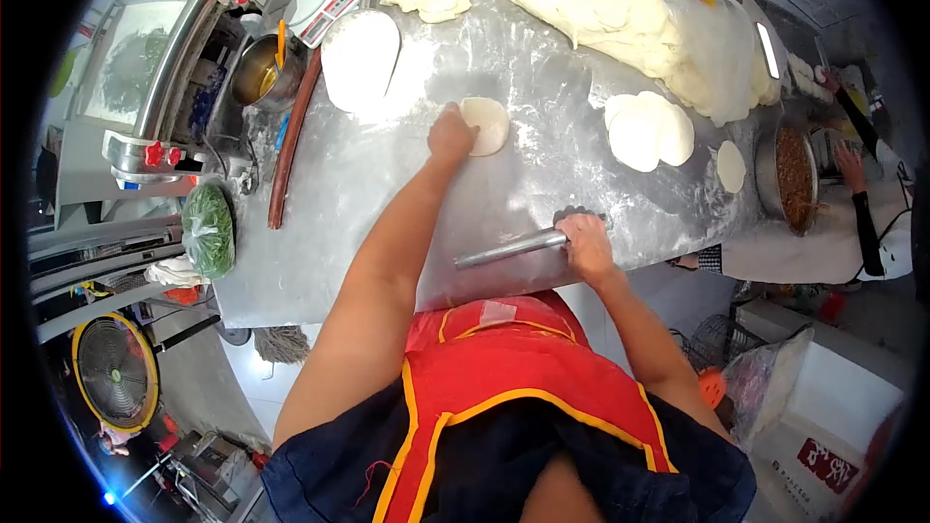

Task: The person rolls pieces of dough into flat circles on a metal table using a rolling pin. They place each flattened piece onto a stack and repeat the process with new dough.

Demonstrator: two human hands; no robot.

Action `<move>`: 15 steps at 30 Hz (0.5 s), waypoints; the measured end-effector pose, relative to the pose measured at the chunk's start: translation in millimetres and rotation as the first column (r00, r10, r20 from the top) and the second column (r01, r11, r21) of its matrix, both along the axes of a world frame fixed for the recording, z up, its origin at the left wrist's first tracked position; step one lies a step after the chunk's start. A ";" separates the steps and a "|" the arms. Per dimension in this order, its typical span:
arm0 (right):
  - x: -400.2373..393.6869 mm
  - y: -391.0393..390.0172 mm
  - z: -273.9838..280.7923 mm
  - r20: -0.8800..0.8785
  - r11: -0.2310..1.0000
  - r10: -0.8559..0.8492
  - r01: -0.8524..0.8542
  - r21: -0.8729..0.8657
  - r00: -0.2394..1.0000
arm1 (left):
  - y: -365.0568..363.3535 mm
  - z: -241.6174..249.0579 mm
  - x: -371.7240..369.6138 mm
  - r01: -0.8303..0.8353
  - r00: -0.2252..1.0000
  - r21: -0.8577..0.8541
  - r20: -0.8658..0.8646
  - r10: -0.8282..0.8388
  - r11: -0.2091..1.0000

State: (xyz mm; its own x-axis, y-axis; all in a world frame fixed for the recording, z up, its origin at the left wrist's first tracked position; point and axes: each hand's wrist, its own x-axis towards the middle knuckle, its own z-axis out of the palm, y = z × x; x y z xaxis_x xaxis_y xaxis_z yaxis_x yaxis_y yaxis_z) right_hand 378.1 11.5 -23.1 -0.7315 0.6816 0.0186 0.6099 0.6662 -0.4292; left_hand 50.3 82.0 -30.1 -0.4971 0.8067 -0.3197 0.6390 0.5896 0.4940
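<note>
On the floured metal table, my left hand (452, 133) touches the left edge of a small round of dough (485, 126), its fingers partly hidden. My right hand (585, 240) is closed around the right end of a metal rolling rod (511, 249) near the table's front edge. Beside that hand, partly behind it, is a dark object with a scalloped edge (573, 212). Flat dough rounds (651, 131) overlap to the right, and a single oval piece (731, 167) lies beyond them. A large mass of dough (601, 12) is at the back, partly under clear plastic.
At left are a dough machine (145, 68), a metal pot (266, 73), a scale (323, 8), a flour scoop (360, 60), a long brown stick (295, 140) and bagged greens (207, 230). At right, a co-worker's hands (851, 167) are near a bowl of filling (794, 179).
</note>
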 end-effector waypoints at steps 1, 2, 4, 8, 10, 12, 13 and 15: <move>4.3 -0.2 -0.8 -0.006 1.000 0.018 -0.018 -0.025 1.000 | -7.8 -5.4 8.5 0.025 0.999 -0.007 -0.022 -0.025 1.000; 0.3 -4.3 2.0 -0.050 1.000 0.014 -0.013 0.012 0.999 | -22.2 -18.4 18.1 0.102 0.994 0.084 -0.050 -0.098 0.991; -12.4 -18.8 8.8 -0.135 0.997 0.009 0.002 0.083 0.991 | -56.6 -17.0 39.5 0.223 0.974 0.053 0.020 -0.224 0.973; -55.7 -15.4 -22.1 -0.052 0.951 -0.202 0.208 0.228 0.978 | -106.1 3.2 66.2 0.390 0.919 -0.034 0.077 -0.386 0.920; -89.3 18.6 -20.2 -0.031 0.941 -0.241 0.241 0.237 0.970 | -106.3 8.3 67.0 0.410 0.912 -0.056 0.057 -0.407 0.911; -128.9 62.6 -19.6 0.025 0.934 -0.303 0.291 0.206 0.953 | -79.0 -1.9 61.5 0.376 0.926 0.015 0.033 -0.377 0.926; -142.0 78.4 -23.0 0.007 0.925 -0.317 0.307 0.224 0.948 | -66.4 1.0 57.3 0.369 0.926 0.070 0.053 -0.373 0.927; -152.8 88.2 -28.5 -0.011 0.936 -0.265 0.260 0.239 0.964 | -56.4 7.2 52.1 0.362 0.922 0.042 0.131 -0.365 0.931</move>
State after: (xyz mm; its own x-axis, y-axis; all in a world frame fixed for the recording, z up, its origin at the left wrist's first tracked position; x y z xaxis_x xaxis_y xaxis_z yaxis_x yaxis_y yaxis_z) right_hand 225.3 99.6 -51.6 -0.5293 0.8272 0.1889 0.7840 0.5619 -0.2639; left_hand 102.3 25.6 -22.9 -0.1220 0.9297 -0.3475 0.7351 0.3199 0.5978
